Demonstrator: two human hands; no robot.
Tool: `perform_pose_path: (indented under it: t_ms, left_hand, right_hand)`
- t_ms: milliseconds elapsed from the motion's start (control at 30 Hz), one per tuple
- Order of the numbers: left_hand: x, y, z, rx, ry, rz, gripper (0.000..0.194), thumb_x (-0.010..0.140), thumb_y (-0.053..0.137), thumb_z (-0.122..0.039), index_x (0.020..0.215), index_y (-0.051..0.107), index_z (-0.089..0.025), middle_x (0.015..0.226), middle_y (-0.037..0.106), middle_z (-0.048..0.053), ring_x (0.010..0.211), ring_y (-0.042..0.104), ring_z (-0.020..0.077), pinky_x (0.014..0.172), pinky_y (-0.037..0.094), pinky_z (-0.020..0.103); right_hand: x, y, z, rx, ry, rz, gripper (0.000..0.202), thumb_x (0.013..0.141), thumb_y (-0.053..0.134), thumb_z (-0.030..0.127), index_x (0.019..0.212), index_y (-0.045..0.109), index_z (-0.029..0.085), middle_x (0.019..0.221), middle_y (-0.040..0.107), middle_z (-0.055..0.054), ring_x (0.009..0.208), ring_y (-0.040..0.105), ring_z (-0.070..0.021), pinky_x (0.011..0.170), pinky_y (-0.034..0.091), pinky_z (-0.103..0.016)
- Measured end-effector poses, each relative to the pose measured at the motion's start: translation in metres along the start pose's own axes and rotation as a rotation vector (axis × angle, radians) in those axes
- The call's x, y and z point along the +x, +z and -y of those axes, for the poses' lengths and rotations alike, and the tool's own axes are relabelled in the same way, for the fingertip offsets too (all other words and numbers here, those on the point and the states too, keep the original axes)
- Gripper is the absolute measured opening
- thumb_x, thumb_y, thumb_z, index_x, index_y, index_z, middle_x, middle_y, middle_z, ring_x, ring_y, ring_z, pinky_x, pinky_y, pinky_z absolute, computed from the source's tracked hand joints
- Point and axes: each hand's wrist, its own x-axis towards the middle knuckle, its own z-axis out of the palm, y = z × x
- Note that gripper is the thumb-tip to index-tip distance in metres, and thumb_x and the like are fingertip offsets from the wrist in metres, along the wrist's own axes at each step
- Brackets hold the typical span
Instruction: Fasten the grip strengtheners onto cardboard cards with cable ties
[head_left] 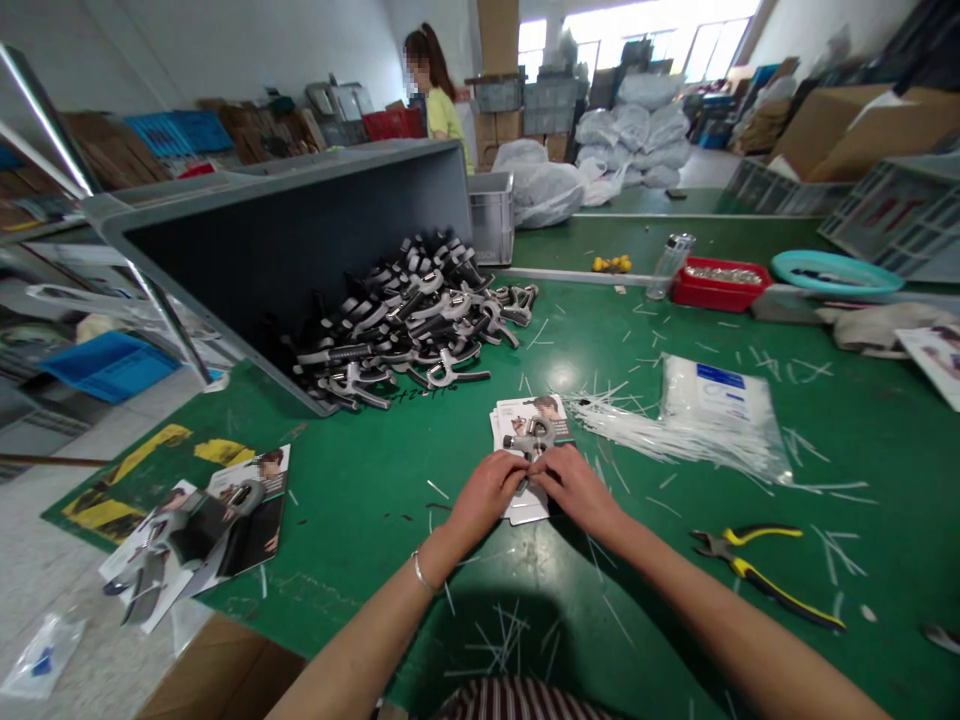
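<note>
A grey hand grip strengthener point(538, 432) lies on a small stack of printed cards point(529, 510) at the middle of the bench. Its lower part is covered by my fingers. My left hand point(489, 487) is closed on it from the left, fingertips pinched. From the other side my right hand point(576, 487) pinches at the same spot, its fingertips meeting those of the left. Whether a thin tie is between the fingers is too small to tell. White cable ties point(637, 428) lie in a loose bundle just right of the cards, beside their plastic bag point(716, 405).
A tipped grey crate point(292, 200) spills many hand grips point(420, 320) at the left. Carded grips point(217, 530) lie near the left edge. Yellow-black cutting pliers point(750, 565) lie right, among scattered tie pieces. Behind are a red tray point(720, 285) and a person point(442, 105).
</note>
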Motion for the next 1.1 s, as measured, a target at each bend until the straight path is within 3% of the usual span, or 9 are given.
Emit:
perform_pose_path:
  t_ms: [167,300,433,933,1100]
  left_hand:
    - [-0.004,0.007,0.008,-0.158,-0.122,-0.091,0.010,0.086,0.062,-0.021,0.090,0.071,-0.020,0.091,0.071,0.004,0.088,0.064,0.0176,0.084,0.048,0.029]
    - [-0.005,0.010,0.013,-0.390,-0.312,-0.113,0.011,0.082,0.064,-0.024,0.088,0.070,-0.017,0.087,0.071,0.004,0.080,0.065,0.0167,0.077,0.051,0.027]
    - [-0.004,0.011,0.011,-0.567,-0.407,-0.099,0.018,0.079,0.067,-0.030,0.089,0.068,-0.015,0.085,0.071,0.005,0.074,0.065,0.0155,0.072,0.052,0.027]
    - [-0.004,0.010,0.010,-0.567,-0.402,-0.084,0.020,0.076,0.069,-0.031,0.088,0.070,-0.014,0.082,0.071,0.004,0.074,0.064,0.0152,0.073,0.050,0.027]
    - [-0.003,0.007,0.008,-0.639,-0.438,-0.080,0.022,0.075,0.071,-0.032,0.088,0.069,-0.014,0.081,0.070,0.004,0.072,0.063,0.0149,0.072,0.051,0.027]
  right_hand:
    - [0.000,0.004,-0.004,0.018,0.061,-0.071,0.004,0.091,0.061,0.022,0.092,0.065,0.021,0.090,0.068,-0.002,0.090,0.056,-0.0204,0.081,0.043,-0.032]
    - [0.001,-0.001,-0.003,-0.152,-0.033,0.005,0.013,0.094,0.056,0.022,0.083,0.063,0.020,0.086,0.066,-0.005,0.087,0.054,-0.0213,0.080,0.042,-0.034]
    - [0.002,-0.006,-0.001,-0.254,-0.087,0.048,0.014,0.095,0.054,0.022,0.084,0.062,0.019,0.084,0.066,-0.006,0.085,0.053,-0.0214,0.078,0.042,-0.034]
    - [0.004,-0.006,0.001,-0.346,-0.106,0.057,0.017,0.096,0.053,0.024,0.083,0.062,0.018,0.082,0.065,-0.006,0.084,0.052,-0.0213,0.076,0.040,-0.032]
    - [0.003,-0.005,0.001,-0.283,-0.123,0.037,0.014,0.095,0.055,0.024,0.084,0.063,0.019,0.084,0.066,-0.005,0.086,0.052,-0.0214,0.078,0.040,-0.032]
